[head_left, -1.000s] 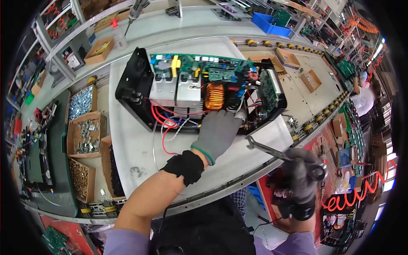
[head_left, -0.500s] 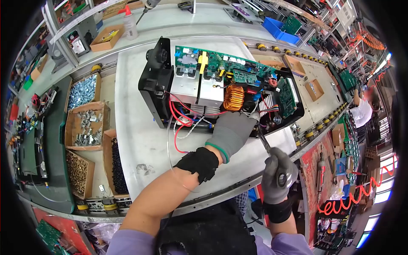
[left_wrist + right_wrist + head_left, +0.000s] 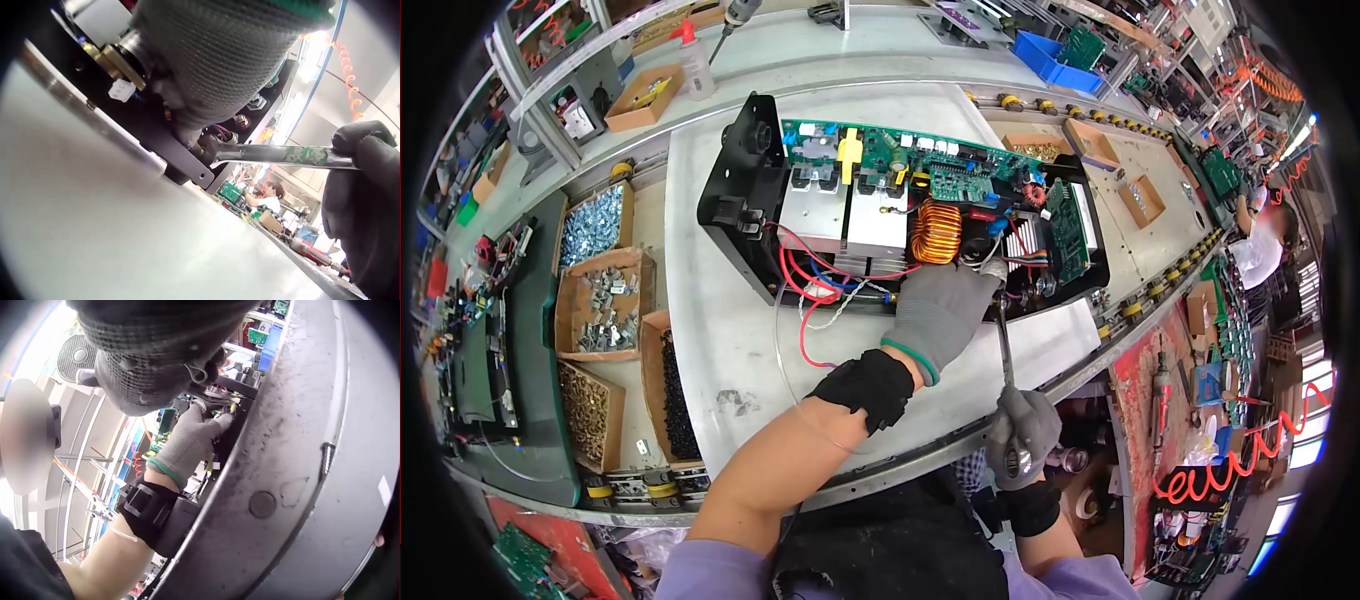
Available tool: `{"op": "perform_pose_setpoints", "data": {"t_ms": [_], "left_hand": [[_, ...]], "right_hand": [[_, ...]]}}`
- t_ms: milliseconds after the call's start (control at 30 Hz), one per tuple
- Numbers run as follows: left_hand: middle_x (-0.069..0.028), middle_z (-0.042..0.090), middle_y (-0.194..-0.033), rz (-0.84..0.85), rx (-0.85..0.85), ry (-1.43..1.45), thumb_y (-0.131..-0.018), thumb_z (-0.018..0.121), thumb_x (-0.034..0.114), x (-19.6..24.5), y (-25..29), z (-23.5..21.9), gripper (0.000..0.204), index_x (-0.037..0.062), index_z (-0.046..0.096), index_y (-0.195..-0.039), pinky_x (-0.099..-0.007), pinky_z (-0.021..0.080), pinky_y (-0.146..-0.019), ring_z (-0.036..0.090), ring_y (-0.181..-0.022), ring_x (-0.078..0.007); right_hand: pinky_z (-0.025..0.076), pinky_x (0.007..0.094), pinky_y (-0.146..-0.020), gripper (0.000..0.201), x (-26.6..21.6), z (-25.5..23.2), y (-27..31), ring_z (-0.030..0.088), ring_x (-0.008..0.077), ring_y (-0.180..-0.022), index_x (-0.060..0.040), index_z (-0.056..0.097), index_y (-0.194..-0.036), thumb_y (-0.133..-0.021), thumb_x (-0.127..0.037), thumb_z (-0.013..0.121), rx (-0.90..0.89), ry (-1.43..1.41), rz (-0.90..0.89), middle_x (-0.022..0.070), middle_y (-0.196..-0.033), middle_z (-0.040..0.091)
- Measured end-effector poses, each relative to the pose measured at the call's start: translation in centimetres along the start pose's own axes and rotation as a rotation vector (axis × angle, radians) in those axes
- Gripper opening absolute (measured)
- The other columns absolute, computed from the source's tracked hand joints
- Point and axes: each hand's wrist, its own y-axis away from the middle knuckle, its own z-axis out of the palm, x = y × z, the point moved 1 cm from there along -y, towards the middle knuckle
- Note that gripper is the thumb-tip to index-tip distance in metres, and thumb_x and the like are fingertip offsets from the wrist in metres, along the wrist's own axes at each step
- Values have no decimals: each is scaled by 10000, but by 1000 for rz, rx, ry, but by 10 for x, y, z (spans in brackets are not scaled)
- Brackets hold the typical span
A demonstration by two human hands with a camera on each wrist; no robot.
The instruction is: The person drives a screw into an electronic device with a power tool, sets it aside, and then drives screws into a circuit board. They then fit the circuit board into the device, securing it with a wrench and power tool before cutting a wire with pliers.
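A black chassis (image 3: 730, 190) lies with its electronics exposed: a green circuit board (image 3: 880, 145), silver heatsinks and an orange copper coil (image 3: 937, 235). My gloved left hand (image 3: 940, 310) reaches over its front edge, with bent fingertips among wires right of the coil; what they touch is partly hidden. My gloved right hand (image 3: 1022, 435) grips a metal wrench (image 3: 1006, 345) upright in the head view. In the left wrist view the wrench head (image 3: 215, 150) meets a fitting beside the left fingertips. The right wrist view shows the left hand (image 3: 187, 440) at the wires.
Cardboard boxes of metal clips (image 3: 610, 305), brass parts (image 3: 587, 415) and black screws stand left. A spray bottle (image 3: 697, 70) and a blue bin (image 3: 1050, 62) are at the back. Roller tracks (image 3: 1160, 285) run right; an electric driver (image 3: 1162, 395) lies on the red bench, with another person beyond.
My right hand has come in from the lower right with the wrench, and the wrench's head now meets the chassis front edge. My left hand has stayed at the same spot on the chassis.
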Motion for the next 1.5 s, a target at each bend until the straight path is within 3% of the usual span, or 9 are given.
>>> {"op": "perform_pose_setpoints", "data": {"t_ms": [333, 433, 600, 800, 967, 1067, 1233, 1300, 1500], "left_hand": [[-80, 649, -692, 79, 122, 24, -883, 531, 122, 11, 2, 4, 194, 133, 636, -1045, -383, 511, -543, 681, -676, -259], [-84, 667, -719, 42, 24, 16, -867, 535, 117, 5, -7, -4, 234, 134, 623, -1082, -409, 514, -566, 681, -678, -266], [-92, 694, -793, -39, -144, -18, -835, 647, 209, 0, -7, -7, 306, 135, 602, -1128, -442, 513, -644, 681, -798, -291], [-148, 544, -1290, 27, -233, 122, -810, 661, 221, 2, 23, -42, 420, 131, 591, -1215, -468, 447, -932, 534, -1182, -313], [-175, 460, -1377, 155, -84, 150, -784, 702, 267, -11, 95, -65, 534, 154, 564, -1288, -498, 313, -1091, 382, -1328, -381], [-173, 469, -1366, 46, -180, 125, -771, 718, 272, -30, 149, -84, 554, 141, 560, -1285, -501, 319, -1078, 387, -1322, -378], [-169, 508, -1324, -363, -135, -204, -745, 749, 269, -57, 229, -123, 592, 110, 550, -1279, -484, 402, -999, 460, -1260, -385], [-166, 592, -1177, -922, -160, -130, -781, 721, 250, -64, 255, -127, 536, 101, 561, -1271, -463, 497, -817, 613, -1000, -365], [-158, 670, -930, -897, -81, 7, -792, 723, 209, -65, 257, -112, 478, 84, 574, -1228, -434, 519, -736, 659, -838, -344]], "right_hand": [[463, 388, -564, 306, 16, 1, 24, 591, 300, -606, -34, 601, -1014, -712, -2, 634, -67, 20, -54, 128, -742, 601], [450, 362, -533, 250, 9, -17, 6, 578, 306, -578, -13, 630, -975, -742, 73, 601, 29, -225, 183, 137, -691, 592], [436, 386, -504, 214, -16, -90, -18, 567, 308, -563, -10, 635, -898, -686, 19, 639, 95, -105, 25, 150, -675, 587], [465, 429, -652, 219, 120, -154, 24, 600, 369, -744, -72, 634, -1055, -841, -43, 597, 155, 436, 131, 164, -840, 621], [485, 443, -831, 313, 258, -215, 90, 610, 410, -962, -44, 580, -1185, -895, -158, 613, -94, 859, 876, 170, -1031, 649], [470, 455, -877, 457, 278, -216, 100, 590, 398, -1031, -50, 527, -1288, -865, -182, 639, 82, 877, 643, 178, -1102, 625], [478, 434, -860, 439, 193, -131, 53, 602, 363, -1003, -60, 530, -1301, -871, -108, 600, -13, 562, 491, 178, -1110, 611], [489, 439, -827, 419, 143, -87, 39, 607, 363, -950, -57, 552, -1258, -853, -126, 633, -17, 382, 316, 167, -1037, 625], [474, 457, -815, 336, -4, 19, 5, 606, 328, -923, -84, 607, -1130, -802, -120, 674, -301, -197, 19, 139, -996, 632]]}}
